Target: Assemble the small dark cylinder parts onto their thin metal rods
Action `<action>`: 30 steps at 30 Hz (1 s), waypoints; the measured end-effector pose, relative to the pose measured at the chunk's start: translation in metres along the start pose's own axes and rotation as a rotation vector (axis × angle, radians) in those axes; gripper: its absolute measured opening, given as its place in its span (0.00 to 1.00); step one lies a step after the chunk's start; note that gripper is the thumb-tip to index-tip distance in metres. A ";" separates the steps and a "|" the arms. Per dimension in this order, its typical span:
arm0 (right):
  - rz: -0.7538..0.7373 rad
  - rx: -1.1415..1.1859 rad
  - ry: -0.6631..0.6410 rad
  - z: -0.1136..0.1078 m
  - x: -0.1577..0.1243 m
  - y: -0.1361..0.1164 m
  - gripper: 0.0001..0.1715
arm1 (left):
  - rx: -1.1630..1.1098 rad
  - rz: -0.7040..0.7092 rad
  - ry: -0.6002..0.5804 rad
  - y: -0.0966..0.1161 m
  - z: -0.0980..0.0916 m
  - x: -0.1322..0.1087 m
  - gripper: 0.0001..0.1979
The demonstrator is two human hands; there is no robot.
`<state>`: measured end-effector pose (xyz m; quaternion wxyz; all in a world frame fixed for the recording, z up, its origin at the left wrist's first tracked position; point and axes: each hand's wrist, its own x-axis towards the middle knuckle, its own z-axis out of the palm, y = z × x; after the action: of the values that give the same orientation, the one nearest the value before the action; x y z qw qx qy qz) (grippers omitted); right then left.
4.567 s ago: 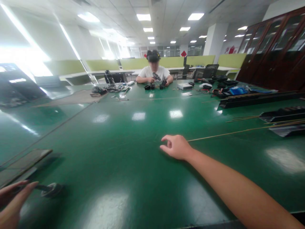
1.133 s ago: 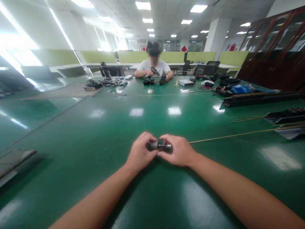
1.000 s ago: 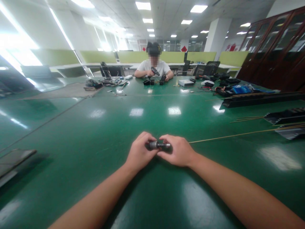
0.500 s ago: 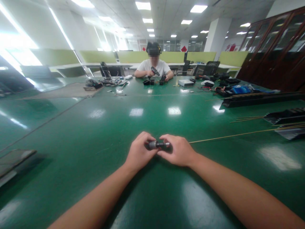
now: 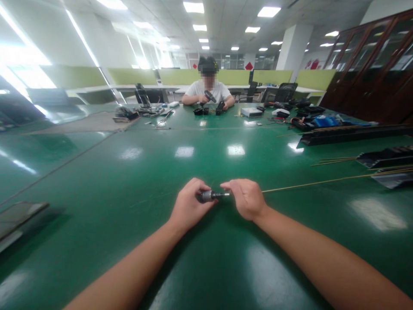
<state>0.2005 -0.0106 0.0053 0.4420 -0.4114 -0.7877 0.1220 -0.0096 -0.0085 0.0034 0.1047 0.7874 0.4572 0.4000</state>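
Note:
A small grey-and-black cylindrical part with a narrow dark shaft and a silver tip lies sideways just in front of me. My left hand is closed around its thick end, fingers and thumb on either side. The shaft points right, toward my right hand. That hand is held on edge with its fingers stretched out to the left, close to the silver tip; I cannot tell whether it touches it. A thin brass-coloured rod runs rightward from behind my right hand, its near end hidden.
Black channels with thin rods lie on the green table at right. Across it, a person holds a power drill near black parts. Tools and a blue bundle lie far right; a flat panel lies left.
My right hand has let go of the shaft, shifted slightly right and straightened its fingers. My left hand and the cylindrical part have stayed in place.

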 end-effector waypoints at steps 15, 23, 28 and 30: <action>-0.041 -0.082 -0.076 0.005 -0.001 -0.001 0.15 | 0.007 0.005 0.003 0.002 -0.001 0.000 0.08; -0.111 -0.059 -0.179 0.008 -0.002 0.004 0.10 | -0.005 0.018 -0.026 0.003 -0.001 -0.001 0.06; -0.139 -0.030 -0.214 0.009 -0.001 0.007 0.09 | -0.028 0.017 -0.036 0.004 -0.001 -0.002 0.06; -0.143 -0.024 -0.219 0.008 -0.001 0.007 0.09 | -0.032 0.013 -0.044 0.004 -0.002 -0.002 0.06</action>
<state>0.1977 -0.0053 -0.0039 0.3557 -0.3436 -0.8602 0.1247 -0.0088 -0.0125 0.0055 0.1246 0.7972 0.4432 0.3905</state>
